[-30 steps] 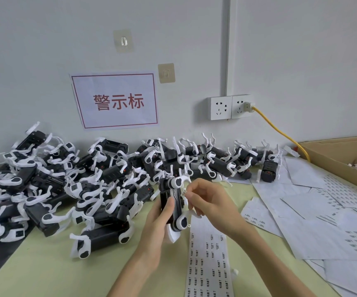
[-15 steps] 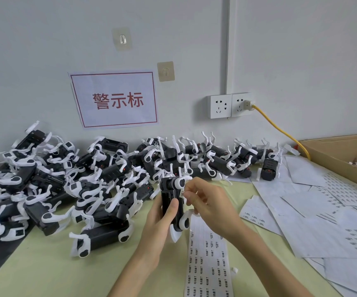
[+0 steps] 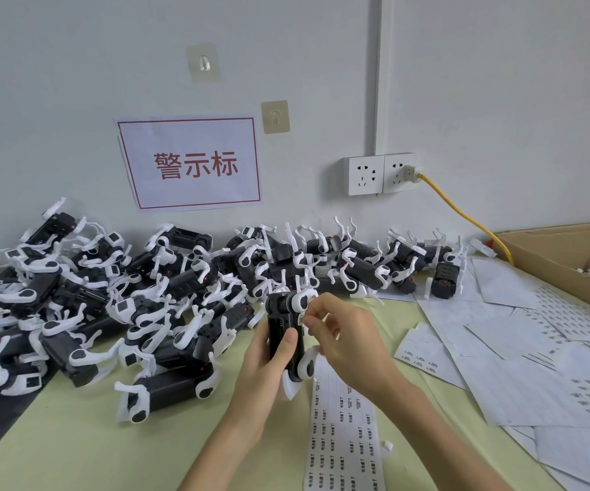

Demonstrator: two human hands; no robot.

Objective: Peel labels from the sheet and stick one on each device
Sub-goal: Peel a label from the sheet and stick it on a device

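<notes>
Left hand (image 3: 265,363) grips device (image 3: 284,334) upright, fingers clamped on it. Right hand (image 3: 348,343) pinches label (image 3: 301,319) against its 3 o'clock edge; label sheet (image 3: 343,434) at 6 o'clock.

Bare forearms, no sleeves/gloves; left hand (image 3: 267,363), right hand (image 3: 350,343).

Label sheet (image 3: 343,434) on table (image 3: 74,448) as landmark: device (image 3: 284,334) held upright just behind it, device pile (image 3: 116,295) to its left and behind, loose backing sheets (image 3: 520,349) to its right, cardboard box (image 3: 562,256) far right.
</notes>
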